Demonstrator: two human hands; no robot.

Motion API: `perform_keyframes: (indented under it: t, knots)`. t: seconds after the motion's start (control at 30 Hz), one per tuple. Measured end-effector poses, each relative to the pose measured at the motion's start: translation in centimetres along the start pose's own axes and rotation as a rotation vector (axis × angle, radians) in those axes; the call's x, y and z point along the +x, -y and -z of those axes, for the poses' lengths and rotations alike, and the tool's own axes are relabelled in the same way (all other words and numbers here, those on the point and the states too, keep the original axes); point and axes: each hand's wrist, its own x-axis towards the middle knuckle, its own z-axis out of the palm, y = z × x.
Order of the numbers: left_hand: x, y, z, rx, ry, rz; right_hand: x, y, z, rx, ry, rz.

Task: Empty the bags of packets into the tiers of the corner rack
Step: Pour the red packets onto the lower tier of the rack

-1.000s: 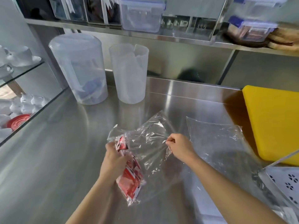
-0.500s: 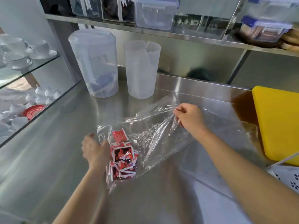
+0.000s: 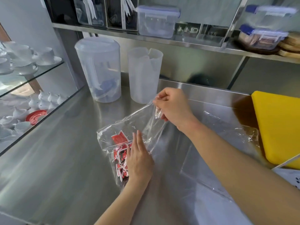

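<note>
A clear plastic bag (image 3: 138,124) lies on the steel counter (image 3: 65,159) with several red and white packets (image 3: 119,146) bunched in its near end. My right hand (image 3: 173,108) pinches the bag's far edge and lifts it off the counter. My left hand (image 3: 138,158) lies flat, fingers together, pressing on the bag over the packets. A second clear bag (image 3: 227,130) lies flat to the right, with nothing visible inside it. A corner of a white perforated rack (image 3: 290,176) shows at the right edge.
Two translucent plastic jugs (image 3: 99,70) (image 3: 144,73) stand at the back of the counter. A yellow cutting board (image 3: 279,124) lies at right. Glass shelves (image 3: 29,77) with white cups are on the left. Lidded containers (image 3: 157,21) sit on the upper shelf.
My right hand has pulled the bag's edge farther back and up. My left hand moved from the left of the packets to lie flat on top of them.
</note>
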Motion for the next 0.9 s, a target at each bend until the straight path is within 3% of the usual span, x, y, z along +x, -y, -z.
perform_keyframes:
  t: [0.1,0.23,0.33,0.4,0.47,0.53,0.73,0.8,0.9]
  knots:
    - [1.5,-0.1,2.5,-0.078,-0.01,-0.028,-0.6,0.3,0.8,0.01,-0.032,0.083]
    - [3.4,0.1,5.4,-0.344,0.003,0.081,-1.3,-0.8,3.0,0.195,-0.309,0.14]
    - [5.4,-0.3,7.3,-0.532,0.024,0.11,-1.3,-3.1,4.3,0.263,-0.478,0.064]
    - [6.6,-1.1,8.6,-0.726,0.083,0.1,-1.1,-5.4,4.6,0.271,-0.51,-0.093]
    - [7.5,-2.4,10.2,-0.908,0.161,0.087,-1.3,-7.6,4.9,0.316,-0.426,-0.305]
    - [8.2,-3.5,11.5,-1.022,0.233,0.016,-2.2,-9.4,5.2,0.381,-0.209,-0.433]
    - [9.4,-6.1,12.5,-1.134,0.332,-0.106,-4.0,-10.8,7.8,0.556,0.282,-0.31]
    - [9.2,-7.2,11.8,-1.186,0.371,-0.121,-4.4,-10.4,8.5,0.472,0.3,-0.284]
    - [8.6,-9.0,10.6,-1.165,0.358,-0.106,-5.3,-9.9,8.7,0.336,0.07,-0.199]
